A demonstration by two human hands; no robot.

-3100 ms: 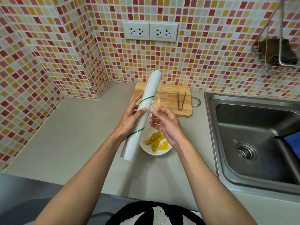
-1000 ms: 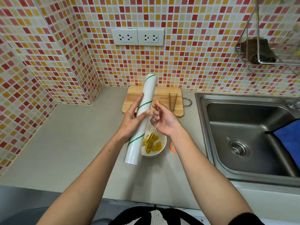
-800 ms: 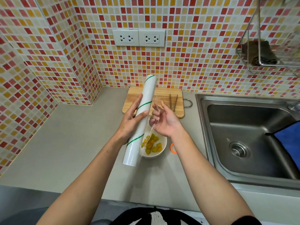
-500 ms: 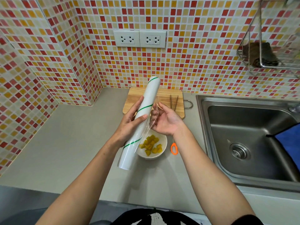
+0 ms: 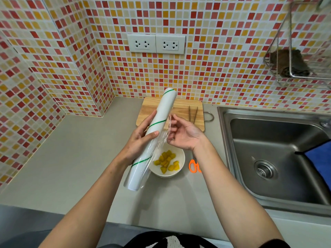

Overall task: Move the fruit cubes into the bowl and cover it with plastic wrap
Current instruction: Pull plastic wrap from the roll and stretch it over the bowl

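A white bowl point(image 5: 181, 159) sits on the grey counter and holds several yellow fruit cubes point(image 5: 166, 161). Above and left of it my left hand point(image 5: 138, 140) grips a long white roll of plastic wrap point(image 5: 155, 135) with thin green stripes, tilted with its far end over the cutting board. My right hand point(image 5: 184, 134) is beside the roll, palm up, its fingertips pinching the loose clear edge of the film point(image 5: 165, 133), which hangs bunched between the roll and the fingers.
A wooden cutting board point(image 5: 180, 106) with tongs point(image 5: 192, 114) lies behind the bowl. Orange scissors point(image 5: 194, 166) lie right of the bowl, partly under my right wrist. A steel sink point(image 5: 275, 154) with a blue cloth point(image 5: 320, 160) is on the right. Tiled walls close the back and left.
My left hand tilted the roll so its near end swung left, off the bowl. My right hand turned palm up and gathered the film's edge at the roll.
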